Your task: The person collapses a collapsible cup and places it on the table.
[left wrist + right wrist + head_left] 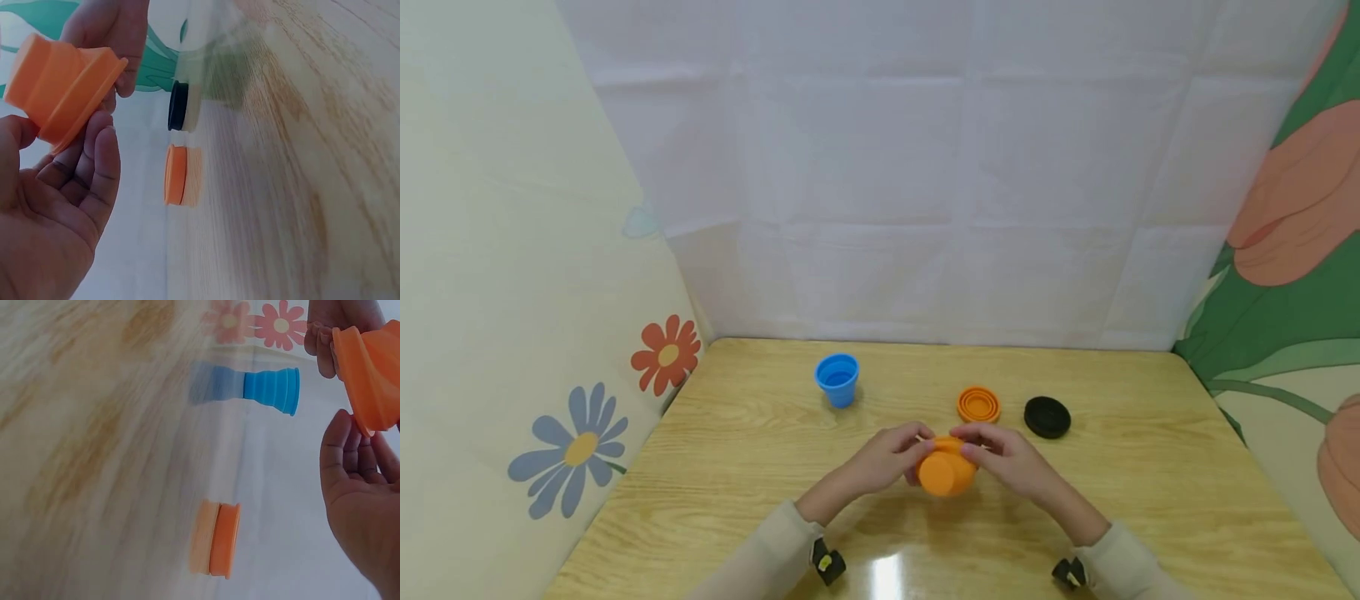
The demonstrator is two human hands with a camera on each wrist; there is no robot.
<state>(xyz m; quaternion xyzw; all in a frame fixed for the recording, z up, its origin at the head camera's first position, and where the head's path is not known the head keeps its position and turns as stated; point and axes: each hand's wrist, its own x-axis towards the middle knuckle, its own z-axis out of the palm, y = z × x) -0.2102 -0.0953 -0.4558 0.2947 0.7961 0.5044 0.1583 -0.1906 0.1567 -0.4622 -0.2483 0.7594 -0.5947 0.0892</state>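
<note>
Both hands hold an orange collapsible cup (946,473) above the table, its base tilted toward me and its wide rim facing away. The left hand (887,457) pinches the rim from the left, thumb on the near side. From the right, the right hand (1011,462) grips the same rim between thumb and fingers. In the left wrist view the cup (59,87) is extended, with stepped walls. The right wrist view shows only part of the cup (372,378), cut off by the frame edge; its walls look somewhat twisted there.
Beyond the hands, a flattened orange collapsible cup (978,405) lies on the wooden table (737,483). To its right is a flat black round piece (1047,417). An extended blue collapsible cup (837,380) stands upright at the back left. A white cloth (925,208) hangs behind.
</note>
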